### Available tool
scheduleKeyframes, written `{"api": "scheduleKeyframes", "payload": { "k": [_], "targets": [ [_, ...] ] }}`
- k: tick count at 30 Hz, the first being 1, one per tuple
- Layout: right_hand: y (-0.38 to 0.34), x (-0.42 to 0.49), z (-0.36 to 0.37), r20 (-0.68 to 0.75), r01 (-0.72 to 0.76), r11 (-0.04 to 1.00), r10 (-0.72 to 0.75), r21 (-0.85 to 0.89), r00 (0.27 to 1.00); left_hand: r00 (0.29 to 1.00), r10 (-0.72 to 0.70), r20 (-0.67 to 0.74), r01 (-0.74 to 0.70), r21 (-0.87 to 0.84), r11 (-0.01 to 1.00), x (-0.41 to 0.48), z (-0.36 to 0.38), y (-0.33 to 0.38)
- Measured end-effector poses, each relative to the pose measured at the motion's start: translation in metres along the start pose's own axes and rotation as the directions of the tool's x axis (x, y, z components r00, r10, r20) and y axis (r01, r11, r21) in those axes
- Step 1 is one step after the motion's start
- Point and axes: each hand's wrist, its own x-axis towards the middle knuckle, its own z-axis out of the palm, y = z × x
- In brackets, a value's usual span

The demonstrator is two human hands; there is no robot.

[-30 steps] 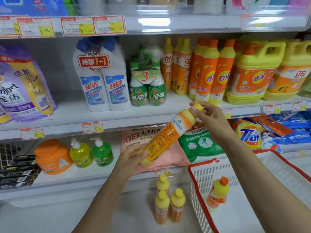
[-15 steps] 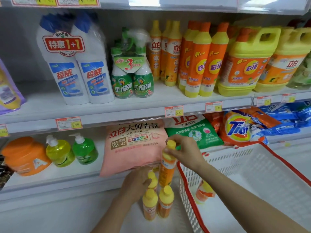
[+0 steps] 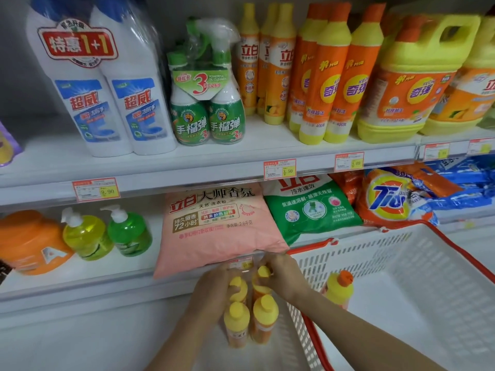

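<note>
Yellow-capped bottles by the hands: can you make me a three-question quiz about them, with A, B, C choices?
1. Where is the white basket?
A. left of the bottles
B. right of the bottles
C. on the top shelf

2. How many yellow-capped bottles stand together outside the basket?
A. two
B. four
C. six

3. What is the right hand doing?
A. holding a back bottle
B. hanging empty
C. gripping the basket

Answers:
1 B: its slotted wall rises right of the cluster.
2 B: two stand in front and two behind.
3 A: its fingers curl round the rear right bottle, while the left hand holds the rear left bottle.
</note>
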Motion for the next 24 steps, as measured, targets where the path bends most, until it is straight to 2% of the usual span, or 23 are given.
{"api": "scheduleKeyframes", "payload": {
  "k": [6, 10, 14, 16, 17, 18, 19, 20, 21, 22, 23, 24],
  "targets": [
    [-0.002, 0.003, 0.0, 0.053, 0.009, 0.999, -0.008, -0.031, 0.999, 0.999, -0.021, 0.025, 0.021, -0.009, 1.0, -0.006, -0.005, -0.008],
    [-0.008, 0.007, 0.001, 0.089, 0.011, 1.0, -0.008, -0.03, 0.996, 0.998, -0.06, 0.031, 0.058, 0.065, 0.996, -0.004, -0.006, -0.01],
    [-0.019, 0.01, 0.002, 0.183, 0.04, 0.993, -0.018, -0.113, 0.983, 0.989, -0.083, 0.12, 0.059, 0.193, 0.979, -0.001, -0.01, 0.0],
    [-0.026, 0.008, -0.011, 0.225, 0.055, 0.99, -0.025, -0.127, 0.974, 0.998, -0.037, 0.053, 0.025, 0.203, 0.979, 0.003, -0.028, 0.011],
    [-0.031, 0.009, -0.024, 0.213, 0.079, 0.989, -0.051, -0.127, 0.976, 0.997, 0.031, -0.077, -0.015, 0.198, 0.98, 0.006, -0.042, 0.018],
    [-0.039, 0.011, -0.041, 0.154, 0.115, 0.989, -0.101, -0.087, 0.983, 0.961, 0.11, -0.254, -0.056, 0.211, 0.976, 0.011, -0.059, 0.024],
    [-0.048, 0.013, -0.061, 0.048, 0.162, 0.987, -0.163, 0.008, 0.986, 0.873, 0.192, -0.448, -0.098, 0.224, 0.97, 0.017, -0.077, 0.031],
    [-0.059, 0.018, -0.084, -0.093, 0.221, 0.966, -0.21, 0.131, 0.973, 0.741, 0.264, -0.617, -0.139, 0.244, 0.96, 0.025, -0.095, 0.039],
    [-0.071, 0.023, -0.107, -0.25, 0.291, 0.929, -0.233, 0.228, 0.94, 0.636, 0.312, -0.705, -0.175, 0.262, 0.949, 0.034, -0.113, 0.047],
    [-0.083, 0.031, -0.131, -0.393, 0.36, 0.89, -0.236, 0.281, 0.889, 0.59, 0.351, -0.727, -0.201, 0.288, 0.936, 0.043, -0.13, 0.055],
    [-0.095, 0.041, -0.152, -0.51, 0.418, 0.857, -0.226, 0.301, 0.83, 0.59, 0.383, -0.711, -0.22, 0.315, 0.923, 0.053, -0.144, 0.062],
    [-0.103, 0.054, -0.171, -0.601, 0.466, 0.832, -0.213, 0.302, 0.77, 0.627, 0.4, -0.668, -0.222, 0.339, 0.914, 0.062, -0.155, 0.067]
  ]
}}
